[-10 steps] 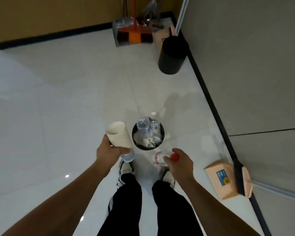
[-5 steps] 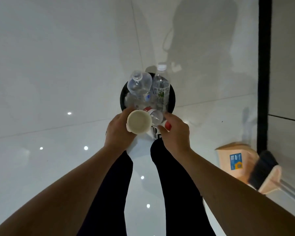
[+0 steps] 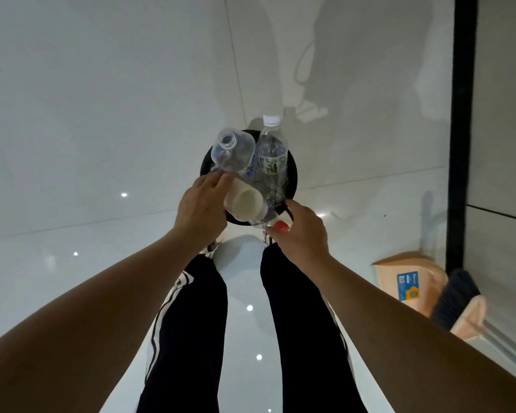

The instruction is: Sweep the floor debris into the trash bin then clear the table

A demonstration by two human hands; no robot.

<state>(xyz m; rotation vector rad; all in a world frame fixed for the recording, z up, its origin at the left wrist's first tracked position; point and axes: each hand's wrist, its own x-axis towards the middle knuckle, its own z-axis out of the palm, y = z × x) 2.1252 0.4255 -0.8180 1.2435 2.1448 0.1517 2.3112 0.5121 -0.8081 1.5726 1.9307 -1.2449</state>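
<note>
left hand [image 3: 201, 205] curled, right hand [image 3: 301, 234] pinching

three plastic bottles [image 3: 271, 162], one paper cup [image 3: 246, 202], one black trash bin [image 3: 292, 177] at twelve o'clock; one dustpan [image 3: 411, 283] and one broom [image 3: 456, 302] at four o'clock; two hands [image 3: 201, 204].
</note>
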